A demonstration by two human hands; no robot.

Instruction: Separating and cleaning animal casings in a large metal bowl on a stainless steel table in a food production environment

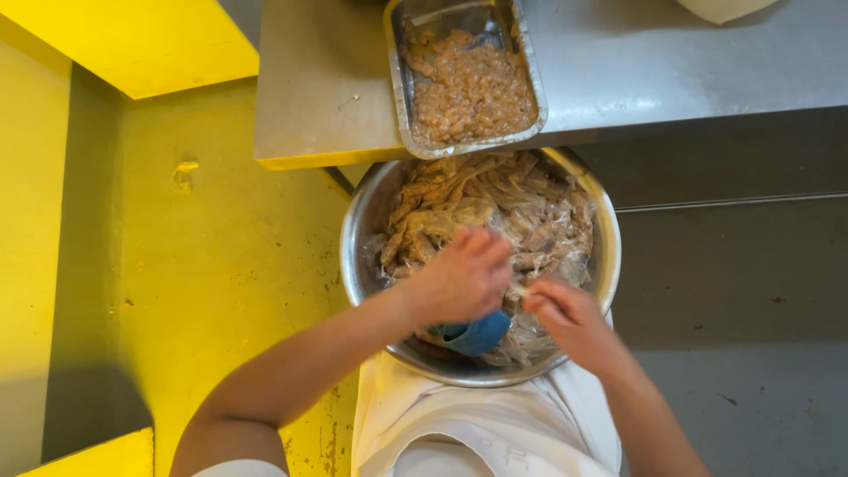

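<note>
- A round stainless-steel mixing bowl (pixel 358 238) sits low in front of the person, its far rim tucked under the near edge of the grey metal tabletop (pixel 689 62); its near rim meets the person's white apron (pixel 459 424).
- The bowl is heaped with brown, stringy shredded meat (pixel 495 208) partly wrapped in clear plastic film (pixel 565 247). The strands mostly run from the bowl's near left toward its far right, fanning toward the tabletop edge.
- A blue curved scraper-like tool (pixel 477 336) lies at the near side of the bowl, just under the left hand; its long axis runs roughly left to right, with the right end tilted up. Whether the hand grips it cannot be told.
- The left hand (pixel 459 278) lies palm down over the middle of the pile, fingers together and pointing toward the far right, pressing on meat and film.
- The right hand (pixel 565 309) is just beside it at the near right of the bowl, fingertips pinched on a strip of film or meat. The two hands almost touch.
- On the tabletop, close to its near edge and overhanging the bowl's far rim, stands a rectangular aluminium foil tray (pixel 399 97) filled with brown minced mixture (pixel 473 88); its long axis runs away from the person.
- The left forearm crosses the bowl's near left rim and hides part of it.
- A yellow floor (pixel 221 265) lies to the left and a dark grey floor (pixel 733 283) to the right.
</note>
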